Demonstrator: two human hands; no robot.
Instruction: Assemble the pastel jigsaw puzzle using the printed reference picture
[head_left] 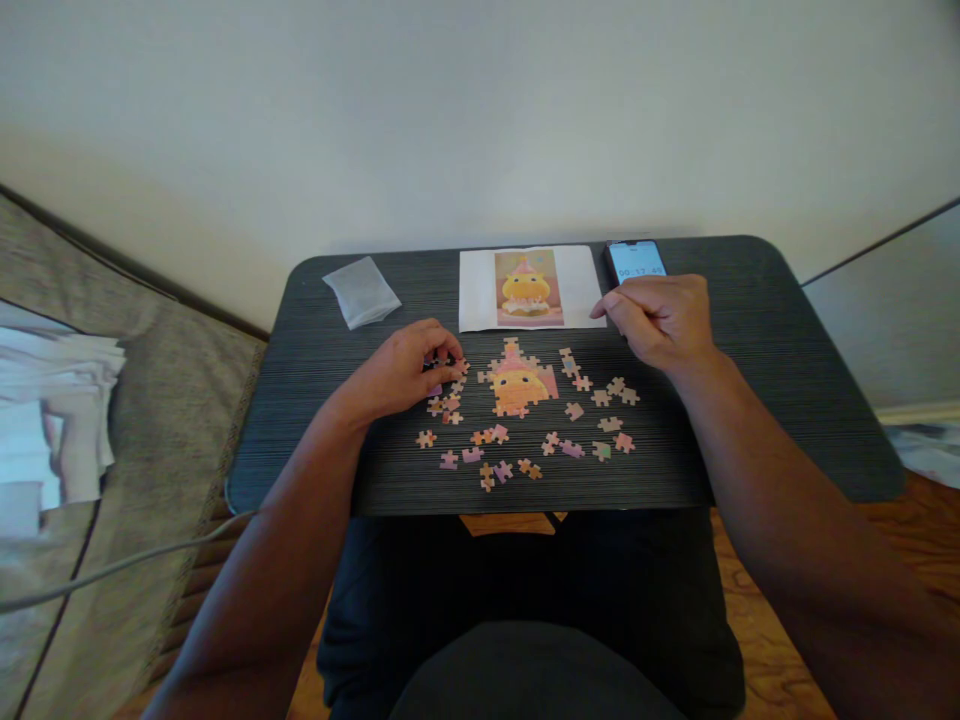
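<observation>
A partly joined jigsaw (517,380) showing a yellow figure lies mid-table, with several loose pieces (525,445) scattered around it. My left hand (409,368) rests left of the joined part, fingers curled and pinched over loose pieces (447,398); what it grips is too small to name. My right hand (660,318) hovers right of the reference picture (529,287), fingers curled in, its thumb and forefinger pinched near the sheet's right edge. Whether it holds a piece is hidden.
The small dark table (750,400) stands against a pale wall. A phone (634,260) with a lit timer lies at the back right, an empty clear plastic bag (362,290) at the back left. A cable (112,568) runs at the left.
</observation>
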